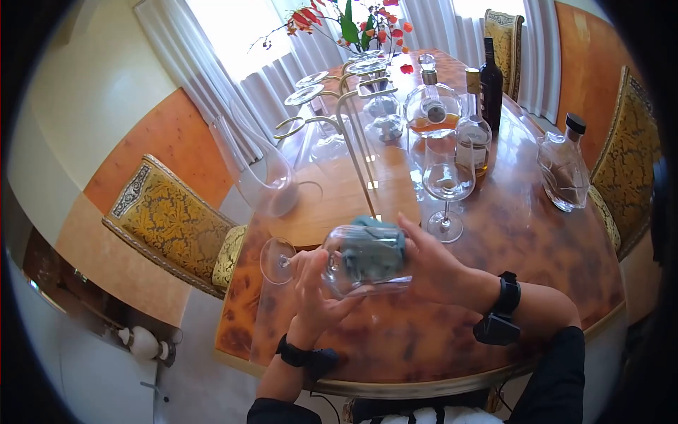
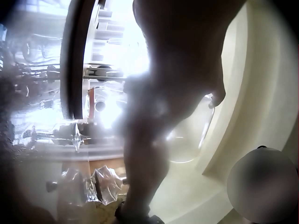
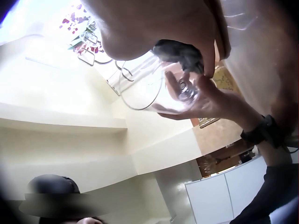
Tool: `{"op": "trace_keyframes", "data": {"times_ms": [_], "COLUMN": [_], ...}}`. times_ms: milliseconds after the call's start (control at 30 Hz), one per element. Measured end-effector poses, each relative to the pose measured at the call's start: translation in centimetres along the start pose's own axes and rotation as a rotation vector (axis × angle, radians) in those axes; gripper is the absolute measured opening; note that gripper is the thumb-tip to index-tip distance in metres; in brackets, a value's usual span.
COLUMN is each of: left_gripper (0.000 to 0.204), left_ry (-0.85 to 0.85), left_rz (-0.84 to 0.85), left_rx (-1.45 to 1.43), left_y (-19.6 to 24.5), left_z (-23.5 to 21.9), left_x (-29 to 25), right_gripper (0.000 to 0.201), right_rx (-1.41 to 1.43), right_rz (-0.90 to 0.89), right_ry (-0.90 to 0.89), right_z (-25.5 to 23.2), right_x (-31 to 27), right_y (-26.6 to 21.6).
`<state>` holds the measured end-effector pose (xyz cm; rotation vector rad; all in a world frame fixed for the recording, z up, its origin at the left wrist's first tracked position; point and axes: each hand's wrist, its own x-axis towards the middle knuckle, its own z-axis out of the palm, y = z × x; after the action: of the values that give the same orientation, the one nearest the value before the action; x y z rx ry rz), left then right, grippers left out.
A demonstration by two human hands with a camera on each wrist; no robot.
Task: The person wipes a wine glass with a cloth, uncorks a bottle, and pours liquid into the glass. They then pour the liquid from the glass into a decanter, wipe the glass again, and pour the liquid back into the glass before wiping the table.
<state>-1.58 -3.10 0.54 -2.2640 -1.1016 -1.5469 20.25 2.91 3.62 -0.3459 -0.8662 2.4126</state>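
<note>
In the head view my left hand [image 1: 311, 297] grips a clear wine glass [image 1: 332, 279] that is tilted on its side over the table. Its round foot sticks out to the left, past my fingers. A grey-green cloth [image 1: 371, 251] is bunched at the bowl and shows through the glass. My right hand [image 1: 441, 265] is at the rim end and holds the cloth; part of its fingers is hidden behind glass and cloth. From the right wrist, the cloth [image 3: 180, 56] appears dark under the right fingers, with the left hand [image 3: 215, 102] around the bowl's base.
Another wine glass [image 1: 448, 184] stands upright just beyond my right hand. A brass rack [image 1: 342, 116] with hanging glasses rises behind a wooden board [image 1: 332, 187]. A slanted decanter [image 1: 272, 187] is at the left; several bottles, including a dark one [image 1: 489, 92], stand back right.
</note>
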Motion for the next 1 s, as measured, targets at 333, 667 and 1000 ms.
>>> {"op": "trace_keyframes", "data": {"times_ms": [333,667,1000], "left_gripper": [0.085,0.072,0.062], "left_ry": [-0.191,-0.276,-0.303], "left_rz": [-0.118,-0.173,-0.56], "left_rx": [-0.048,-0.178,-0.482], "left_y": [1.5,0.4,0.6], "left_z": [0.1,-0.3,-0.3], "left_x": [1.0,0.3,-0.1], "right_gripper": [0.041,0.035,0.028], "right_rx": [-0.88,-1.668,-2.018], "right_rz": [-0.567,-1.148,-1.419], "right_ry": [0.036,-0.087,-0.151], "right_z": [-0.1,0.8,1.3], "right_x": [-1.5,-1.9,-2.3], "right_y": [-2.1,-2.0,-2.1]}}
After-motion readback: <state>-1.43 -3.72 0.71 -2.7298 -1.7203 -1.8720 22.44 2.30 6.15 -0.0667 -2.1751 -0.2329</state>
